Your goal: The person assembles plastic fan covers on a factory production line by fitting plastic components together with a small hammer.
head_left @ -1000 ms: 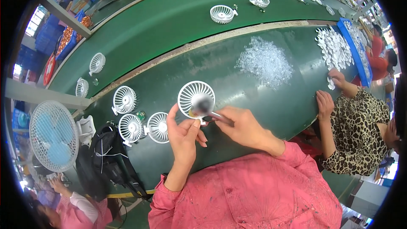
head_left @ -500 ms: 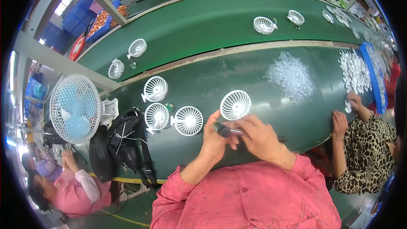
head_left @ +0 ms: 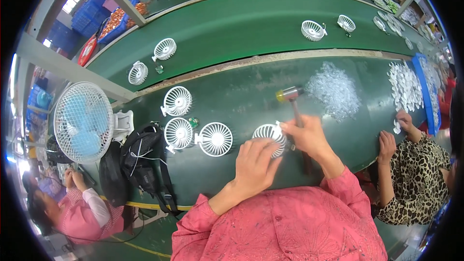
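Note:
In front of me a round white slatted fan housing [head_left: 268, 132] is tilted on the green table, partly covered by my fingers. My left hand [head_left: 255, 163] is closed over its near left edge. A hammer [head_left: 290, 94] with a yellow striking end and a metal head is in my right hand [head_left: 309, 137]. Its head points away from me, and the dark handle runs back under my palm. My right thumb and fingertips touch the small stub on the housing's upper right. Three more housings stand to the left, the nearest one [head_left: 215, 139] lying face up, with a small green circuit board [head_left: 194, 122] beside them.
A heap of clear plastic pieces [head_left: 333, 89] lies to the right, with white parts [head_left: 405, 84] and a blue tray [head_left: 425, 92] beyond. More housings lie on the green conveyor [head_left: 232, 34]. At left are a black backpack [head_left: 145, 157] and a table fan [head_left: 84, 122]. Co-workers sit on both sides.
The hammer has swung up, its head now pointing away from me. The housing has come nearer and tilted, with my left hand over it. Housings on the conveyor have shifted right.

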